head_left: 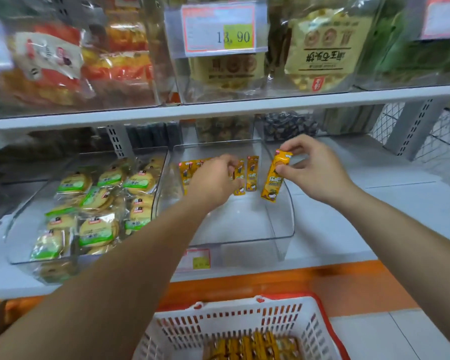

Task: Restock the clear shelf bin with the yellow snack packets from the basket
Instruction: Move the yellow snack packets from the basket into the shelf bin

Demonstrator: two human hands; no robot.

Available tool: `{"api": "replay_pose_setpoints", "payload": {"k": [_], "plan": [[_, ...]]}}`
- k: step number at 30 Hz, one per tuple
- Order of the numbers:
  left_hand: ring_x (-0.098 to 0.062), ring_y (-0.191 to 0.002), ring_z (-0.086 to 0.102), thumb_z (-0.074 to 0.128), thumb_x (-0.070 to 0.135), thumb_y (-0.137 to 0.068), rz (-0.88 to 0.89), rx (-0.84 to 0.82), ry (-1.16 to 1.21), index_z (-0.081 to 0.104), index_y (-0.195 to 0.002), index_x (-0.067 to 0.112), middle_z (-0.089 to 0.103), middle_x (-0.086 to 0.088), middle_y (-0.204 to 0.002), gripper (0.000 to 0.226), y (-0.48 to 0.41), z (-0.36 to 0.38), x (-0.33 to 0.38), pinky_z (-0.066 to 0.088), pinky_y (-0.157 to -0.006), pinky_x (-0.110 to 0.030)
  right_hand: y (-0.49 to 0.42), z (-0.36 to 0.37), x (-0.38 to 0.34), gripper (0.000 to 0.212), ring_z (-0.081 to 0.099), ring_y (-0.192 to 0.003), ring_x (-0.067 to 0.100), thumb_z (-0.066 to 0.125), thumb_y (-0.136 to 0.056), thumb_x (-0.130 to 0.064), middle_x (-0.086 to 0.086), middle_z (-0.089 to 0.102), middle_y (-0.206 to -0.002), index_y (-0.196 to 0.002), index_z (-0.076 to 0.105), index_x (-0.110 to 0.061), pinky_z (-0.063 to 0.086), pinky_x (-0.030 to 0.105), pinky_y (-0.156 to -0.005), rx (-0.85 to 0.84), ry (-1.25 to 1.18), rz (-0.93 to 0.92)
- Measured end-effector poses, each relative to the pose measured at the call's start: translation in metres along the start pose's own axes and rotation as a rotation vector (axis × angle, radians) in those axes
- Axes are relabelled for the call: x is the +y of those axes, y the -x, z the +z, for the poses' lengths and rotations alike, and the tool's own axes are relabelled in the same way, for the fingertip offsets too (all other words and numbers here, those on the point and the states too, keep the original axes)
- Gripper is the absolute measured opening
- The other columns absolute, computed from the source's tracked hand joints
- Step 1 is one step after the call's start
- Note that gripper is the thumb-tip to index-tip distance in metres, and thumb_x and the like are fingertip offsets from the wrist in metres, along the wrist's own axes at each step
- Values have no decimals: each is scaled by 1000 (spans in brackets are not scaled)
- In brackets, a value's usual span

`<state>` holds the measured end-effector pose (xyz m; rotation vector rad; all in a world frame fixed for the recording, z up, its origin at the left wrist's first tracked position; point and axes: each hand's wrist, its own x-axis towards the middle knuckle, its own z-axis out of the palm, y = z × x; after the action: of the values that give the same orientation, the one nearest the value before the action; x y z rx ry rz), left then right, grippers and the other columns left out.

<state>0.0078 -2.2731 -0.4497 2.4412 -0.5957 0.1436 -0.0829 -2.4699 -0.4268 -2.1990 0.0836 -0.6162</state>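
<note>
Head view: nearest us, the white basket (218, 323) sits below the front of the clear bin (257, 229), with yellow packets (252, 346) lying in its bottom. We reach both arms over the basket and into the clear bin. Our left hand (213, 180) is at the back of the bin, its fingers curled round an upright packet (239, 189) in the row of packets (252, 172) standing against the bin's rear wall. Our right hand (315, 172) is over the bin's right side. Its thumb and fingers pinch the top of a single packet (273, 180), which hangs just right of the row and apart from it, its lower end near the bin's right wall. A price tag (198, 259) sits on the bin's front. Left of the bin stands a second bin (24, 224) holding round biscuits (96, 229). Above the bin, the upper shelf (244, 106) carries bagged snacks (322, 48) and a label (218, 27) reading 13.90.
</note>
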Motion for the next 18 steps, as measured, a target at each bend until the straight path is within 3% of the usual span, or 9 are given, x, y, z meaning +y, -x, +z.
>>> {"api": "replay_pose_setpoints", "payload": {"k": [2,4,5,8,12,15,18], "plan": [[-28,-121,59,70,35,-90,86,40,-232,58,-135,25,65,-3,-131,48,-31,18,-9,51,-98,-40,-25,9,11,29,62,-71,-2,84,-74,-25,-8,70,-97,-98,67,-32,51,25,-75,-45,100,-26],[-28,-126,54,68,39,-91,170,98,-319,55,-137,26,59,-4,-138,50,-57,36,-16,46,-104,-38,-47,19,19,30,56,-66,-15,84,-73,-28,-11,70,-92,-100,71,-29,40,6,-66,-101,215,-57],[-27,-129,52,70,40,-90,205,102,-336,54,-139,27,57,-3,-141,53,-68,43,-20,42,-107,-36,-57,24,22,29,56,-68,-15,84,-73,-27,-11,70,-91,-100,72,-28,37,3,-64,-128,257,-73],[-22,-134,51,79,41,-84,254,57,-318,55,-142,31,56,4,-146,63,-91,58,-29,39,-112,-36,-79,36,25,29,58,-73,-1,84,-73,-23,-7,70,-92,-99,71,-26,40,12,-65,-197,305,-66],[-18,-115,62,80,41,-77,257,99,-266,64,-128,38,68,12,-126,53,-97,72,-36,51,-95,-39,-98,44,22,31,60,-76,7,86,-69,-18,-8,69,-88,-89,66,-31,39,12,-60,-253,379,-29],[-21,-113,59,80,46,-75,258,130,-329,68,-118,39,67,11,-118,46,-98,75,-36,44,-92,-37,-105,48,19,33,61,-85,10,87,-69,-17,-8,68,-93,-89,66,-33,45,24,-72,-278,440,-15],[-23,-116,56,81,45,-75,253,155,-342,69,-114,35,66,9,-119,41,-100,74,-38,35,-92,-38,-108,48,16,34,60,-90,11,86,-70,-17,-9,66,-95,-90,66,-35,41,24,-74,-293,484,-25]]}}
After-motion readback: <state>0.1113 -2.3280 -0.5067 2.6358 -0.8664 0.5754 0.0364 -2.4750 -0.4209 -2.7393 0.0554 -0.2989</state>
